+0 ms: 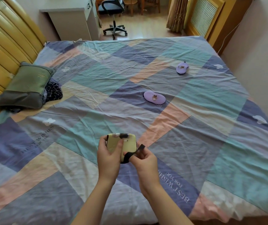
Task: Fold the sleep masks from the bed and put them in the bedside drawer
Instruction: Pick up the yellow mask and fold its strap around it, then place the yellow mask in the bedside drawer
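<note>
A pale yellow sleep mask (128,144), folded in half, is held above the near part of the bed (195,143). My left hand (109,158) grips its left side, thumb on the front. My right hand (143,161) pinches the mask's black elastic strap (131,155) at its lower right. A purple sleep mask (154,97) lies flat in the middle of the bed. Another purple sleep mask (182,68) lies farther away to the right. No bedside drawer is in view that I can identify.
A green-grey pillow (24,88) lies on dark checked cloth by the wooden headboard (3,43) at the left. Beyond the bed stand a white desk (71,20) and an office chair (113,15). A wall runs along the bed's right side.
</note>
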